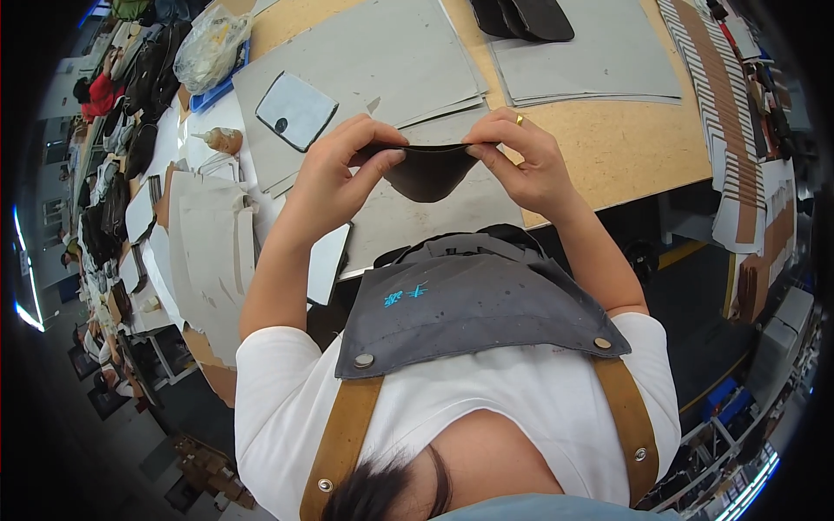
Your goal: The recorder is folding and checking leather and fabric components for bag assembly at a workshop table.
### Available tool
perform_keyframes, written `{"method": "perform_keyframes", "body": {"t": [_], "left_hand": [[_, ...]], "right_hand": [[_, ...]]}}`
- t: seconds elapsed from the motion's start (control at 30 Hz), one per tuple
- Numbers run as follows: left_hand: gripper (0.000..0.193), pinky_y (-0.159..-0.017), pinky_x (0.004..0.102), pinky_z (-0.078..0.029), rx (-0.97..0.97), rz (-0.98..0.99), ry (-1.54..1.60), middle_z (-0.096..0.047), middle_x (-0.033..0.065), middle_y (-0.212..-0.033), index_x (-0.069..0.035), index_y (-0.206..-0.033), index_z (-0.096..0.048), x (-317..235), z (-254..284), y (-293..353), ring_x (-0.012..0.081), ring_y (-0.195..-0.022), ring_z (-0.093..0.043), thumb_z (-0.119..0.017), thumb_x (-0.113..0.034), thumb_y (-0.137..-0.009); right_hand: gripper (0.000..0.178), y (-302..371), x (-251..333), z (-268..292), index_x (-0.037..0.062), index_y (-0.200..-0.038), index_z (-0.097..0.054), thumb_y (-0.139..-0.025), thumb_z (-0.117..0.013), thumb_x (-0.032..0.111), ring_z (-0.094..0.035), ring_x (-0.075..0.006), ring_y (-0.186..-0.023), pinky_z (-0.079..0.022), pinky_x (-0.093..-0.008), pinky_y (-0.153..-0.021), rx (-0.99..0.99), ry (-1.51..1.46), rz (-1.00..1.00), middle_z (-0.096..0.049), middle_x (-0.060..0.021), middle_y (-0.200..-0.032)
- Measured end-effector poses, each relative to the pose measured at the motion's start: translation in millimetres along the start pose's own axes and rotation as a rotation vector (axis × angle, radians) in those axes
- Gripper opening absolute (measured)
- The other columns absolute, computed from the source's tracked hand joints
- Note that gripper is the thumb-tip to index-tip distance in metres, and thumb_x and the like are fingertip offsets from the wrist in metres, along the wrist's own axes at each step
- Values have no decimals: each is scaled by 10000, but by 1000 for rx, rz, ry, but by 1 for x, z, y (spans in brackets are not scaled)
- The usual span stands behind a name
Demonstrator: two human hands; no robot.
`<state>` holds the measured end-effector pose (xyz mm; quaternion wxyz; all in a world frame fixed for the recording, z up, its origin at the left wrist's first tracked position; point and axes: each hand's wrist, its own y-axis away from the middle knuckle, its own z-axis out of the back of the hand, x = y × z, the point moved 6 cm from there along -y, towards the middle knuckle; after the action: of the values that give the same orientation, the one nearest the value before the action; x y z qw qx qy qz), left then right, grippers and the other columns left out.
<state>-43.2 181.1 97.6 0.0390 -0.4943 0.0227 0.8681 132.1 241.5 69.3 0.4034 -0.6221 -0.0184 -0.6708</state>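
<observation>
Between my two hands a black, leather-like panel (427,176) is held up above the table by its upper edge, its lower part sagging in a curve. My left hand (349,165) pinches its left corner between thumb and fingers. The right corner is pinched the same way by my right hand (526,161), which wears a ring. Beyond my left hand lies a pale, dark-edged panel (297,110) with a dark round spot near one corner. Grey sheets (365,65) spread under and beyond the hands.
Several black pieces (526,19) lie stacked on more grey sheets (591,65) at the far right of the wooden table (630,135). To the left stand a glue-like squeeze bottle (224,140) and a clear plastic bag (211,50) in a blue tray (228,85). Striped boards (738,174) line the right.
</observation>
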Motion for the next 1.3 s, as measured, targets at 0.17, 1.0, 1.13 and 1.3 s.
{"method": "perform_keyframes", "body": {"t": [0.17, 1.0, 1.13, 1.3], "left_hand": [[118, -726, 244, -483, 26, -43, 22, -564, 56, -877, 16, -919, -614, 6, -2, 0, 132, -818, -582, -583, 46, -809], [137, -755, 263, -381, 264, -311, 330, -488, 25, -926, -53, -951, -612, 8, -18, -19, 130, -867, -470, -586, -162, -871], [131, -747, 262, -391, 247, -271, 298, -498, 27, -917, -45, -900, -639, 12, -19, -19, 130, -844, -467, -636, -155, -830], [113, -746, 267, -378, 192, -210, 244, -496, 20, -887, -42, -845, -643, 14, -21, -20, 136, -834, -464, -657, -146, -802]], "right_hand": [[94, 3, -2, -1, 53, -876, -611, -790, -616, 13, -535, -185, -819, -423, -296, -728, 61, 107, -59, -587, -41, -817], [67, 2, -5, -17, 96, -847, -597, -791, -633, 98, -431, -199, -954, -297, -343, -890, 163, -185, -54, -544, 10, -851], [58, 1, 0, -16, 109, -841, -595, -799, -633, 123, -449, -190, -979, -245, -397, -972, 150, -37, -16, -538, 15, -849], [54, -1, 15, -21, 116, -819, -584, -803, -628, 141, -478, -170, -987, -169, -471, -1032, 89, 295, 142, -542, 7, -836]]}}
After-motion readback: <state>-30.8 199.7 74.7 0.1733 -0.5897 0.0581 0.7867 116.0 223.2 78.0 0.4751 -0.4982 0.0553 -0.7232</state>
